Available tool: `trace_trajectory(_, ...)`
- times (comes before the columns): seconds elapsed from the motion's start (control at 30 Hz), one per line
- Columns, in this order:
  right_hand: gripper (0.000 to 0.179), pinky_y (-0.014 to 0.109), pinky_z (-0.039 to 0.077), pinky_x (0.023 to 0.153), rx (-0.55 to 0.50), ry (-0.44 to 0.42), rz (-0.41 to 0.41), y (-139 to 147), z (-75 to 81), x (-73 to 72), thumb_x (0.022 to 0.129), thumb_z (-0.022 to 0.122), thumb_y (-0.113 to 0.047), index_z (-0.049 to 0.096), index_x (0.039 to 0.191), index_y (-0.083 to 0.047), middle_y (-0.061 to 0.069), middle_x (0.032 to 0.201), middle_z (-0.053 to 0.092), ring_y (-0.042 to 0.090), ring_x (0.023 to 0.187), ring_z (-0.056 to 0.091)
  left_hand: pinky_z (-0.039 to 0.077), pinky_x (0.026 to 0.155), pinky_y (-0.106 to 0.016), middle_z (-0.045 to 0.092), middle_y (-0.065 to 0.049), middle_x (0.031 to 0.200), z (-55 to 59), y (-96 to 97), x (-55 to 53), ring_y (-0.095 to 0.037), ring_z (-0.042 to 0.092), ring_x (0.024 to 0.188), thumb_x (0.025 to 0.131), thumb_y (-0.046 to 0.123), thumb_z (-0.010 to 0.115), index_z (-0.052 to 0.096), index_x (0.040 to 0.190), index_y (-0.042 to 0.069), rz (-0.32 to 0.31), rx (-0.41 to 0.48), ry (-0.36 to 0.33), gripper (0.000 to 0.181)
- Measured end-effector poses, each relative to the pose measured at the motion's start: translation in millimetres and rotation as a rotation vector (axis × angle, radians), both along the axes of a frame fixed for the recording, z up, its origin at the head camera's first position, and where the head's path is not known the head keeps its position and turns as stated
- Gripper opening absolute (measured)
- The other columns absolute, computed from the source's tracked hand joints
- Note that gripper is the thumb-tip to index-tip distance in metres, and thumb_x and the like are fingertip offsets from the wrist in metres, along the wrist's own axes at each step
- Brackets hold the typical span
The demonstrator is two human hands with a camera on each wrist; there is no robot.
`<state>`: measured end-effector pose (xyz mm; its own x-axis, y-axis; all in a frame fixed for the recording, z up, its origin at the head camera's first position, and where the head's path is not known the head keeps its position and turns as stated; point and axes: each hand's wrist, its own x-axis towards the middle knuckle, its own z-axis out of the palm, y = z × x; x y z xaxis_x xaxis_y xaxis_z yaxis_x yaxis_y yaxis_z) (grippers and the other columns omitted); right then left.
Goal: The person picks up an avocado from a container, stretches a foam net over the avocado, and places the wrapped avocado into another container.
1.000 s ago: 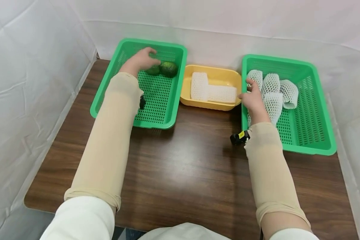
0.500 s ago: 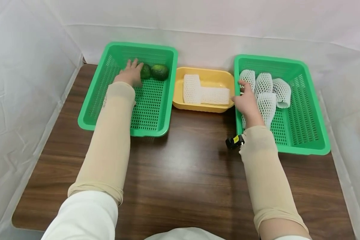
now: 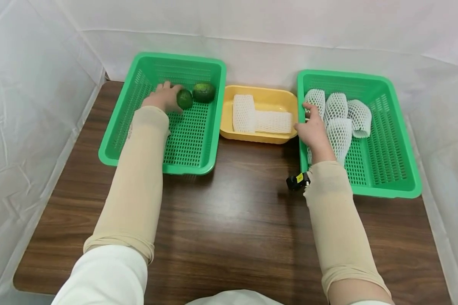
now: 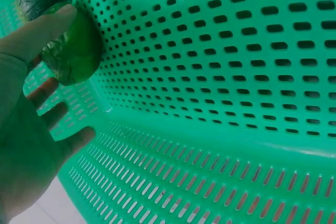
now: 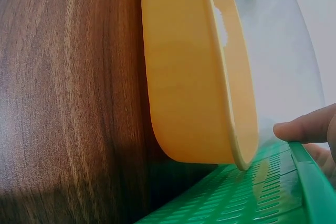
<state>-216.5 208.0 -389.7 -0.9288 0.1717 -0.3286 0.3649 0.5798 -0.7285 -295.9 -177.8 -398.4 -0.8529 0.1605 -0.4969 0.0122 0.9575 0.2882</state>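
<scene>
Two avocados lie in the left green basket (image 3: pixel 118 127). My left hand (image 3: pixel 163 98) reaches in beside the nearer avocado (image 3: pixel 185 99); the other avocado (image 3: pixel 204 92) lies just right of it. In the left wrist view, the thumb overlaps the nearer avocado (image 4: pixel 79 51) and the fingers spread out below it, not curled round it. My right hand (image 3: pixel 314 129) rests across the left rim of the right green basket (image 3: pixel 387 188), thumb outside and fingers inside, close to several white foam net sleeves (image 3: pixel 339 135). Part of those sleeves is hidden under the hand.
Between the baskets stands a yellow tray (image 3: pixel 252 136) with two flat foam net sleeves, one upright (image 3: pixel 244 113) and one crosswise (image 3: pixel 273 122). All stand at the back of a brown wooden table (image 3: pixel 229 228), with white sheeting (image 3: pixel 259 38) behind and at the sides.
My left hand has drawn back left from over the avocados to beside the nearer one, which has shifted slightly towards me. The head view has shifted a little; my right hand stays at the rim.
</scene>
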Motion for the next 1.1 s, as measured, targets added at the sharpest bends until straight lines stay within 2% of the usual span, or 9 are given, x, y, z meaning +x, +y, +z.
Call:
trace_trajectory(0.2, 0.068, 0.045, 0.033, 0.100, 0.010, -0.020, -0.009, 1, -2.2, -4.4, 0.092, 0.047, -0.003, 0.015, 0.149, -0.023, 0.014, 0.149, 0.023, 0.030, 0.129, 0.031, 0.031, 0.098, -0.056, 0.021, -0.016, 0.150, -1.4, 5.4, 3.1, -0.039, 0.026, 0.132, 0.087, 0.026, 0.066, 0.017, 0.149, 0.013, 0.002, 0.032, -0.099, 0.080)
trace_trajectory(0.33, 0.068, 0.046, 0.033, 0.099, 0.005, -0.002, -0.001, 1, -3.6, -7.4, 0.091, 0.047, -0.002, 0.016, 0.148, -0.022, 0.015, 0.148, 0.023, 0.031, 0.129, 0.031, 0.031, 0.098, -0.055, 0.021, -0.016, 0.150, 1.9, 8.5, 6.7, -0.038, 0.025, 0.133, 0.088, 0.024, 0.064, 0.017, 0.149, 0.011, -0.015, 0.012, -0.121, 0.077)
trace_trajectory(0.5, 0.068, 0.045, 0.037, 0.096, -0.011, 0.015, 0.013, 4, -6.3, -9.9, 0.089, 0.050, 0.001, 0.022, 0.148, -0.018, 0.018, 0.145, 0.029, 0.032, 0.128, 0.034, 0.030, 0.099, -0.055, 0.020, -0.017, 0.150, 9.6, 5.4, 9.0, -0.038, 0.024, 0.133, 0.091, 0.022, 0.059, 0.017, 0.149, 0.009, -0.035, 0.049, -0.137, 0.073)
trace_trajectory(0.67, 0.064, 0.043, 0.040, 0.092, 0.033, 0.046, -0.029, 8, -0.6, -16.5, 0.090, 0.048, -0.004, 0.026, 0.148, -0.020, 0.016, 0.143, 0.034, 0.030, 0.126, 0.037, 0.027, 0.101, -0.055, 0.016, -0.017, 0.151, 21.6, -0.1, 4.2, -0.038, 0.019, 0.135, 0.091, 0.022, 0.058, 0.015, 0.149, 0.008, -0.057, 0.100, -0.100, 0.074)
trace_trajectory(0.77, 0.063, 0.041, 0.040, 0.094, 0.024, 0.041, -0.031, 8, 2.3, -20.0, 0.091, 0.048, -0.008, 0.025, 0.148, -0.023, 0.014, 0.145, 0.033, 0.028, 0.128, 0.036, 0.027, 0.101, -0.055, 0.014, -0.017, 0.152, 27.5, -0.6, 1.1, -0.038, 0.017, 0.135, 0.091, 0.021, 0.058, 0.014, 0.149, 0.007, -0.070, 0.104, -0.077, 0.074)
trace_trajectory(1.0, 0.063, 0.040, 0.039, 0.096, -0.012, 0.020, -0.015, 8, 3.7, -21.1, 0.092, 0.049, -0.010, 0.022, 0.148, -0.023, 0.014, 0.147, 0.030, 0.028, 0.129, 0.035, 0.024, 0.104, -0.052, 0.017, -0.018, 0.151, 35.1, 12.2, -1.9, -0.037, 0.019, 0.136, 0.090, 0.020, 0.060, 0.016, 0.148, 0.005, -0.147, 0.137, -0.015, 0.074)
trace_trajectory(1.1, 0.064, 0.041, 0.038, 0.095, -0.037, 0.017, 0.015, 8, 2.3, -22.0, 0.092, 0.049, -0.009, 0.021, 0.149, -0.023, 0.015, 0.147, 0.028, 0.029, 0.129, 0.035, 0.027, 0.102, -0.051, 0.021, -0.016, 0.150, 39.0, 19.4, -2.2, -0.034, 0.024, 0.134, 0.090, 0.020, 0.060, 0.016, 0.148, 0.007, -0.152, 0.178, 0.014, 0.075)
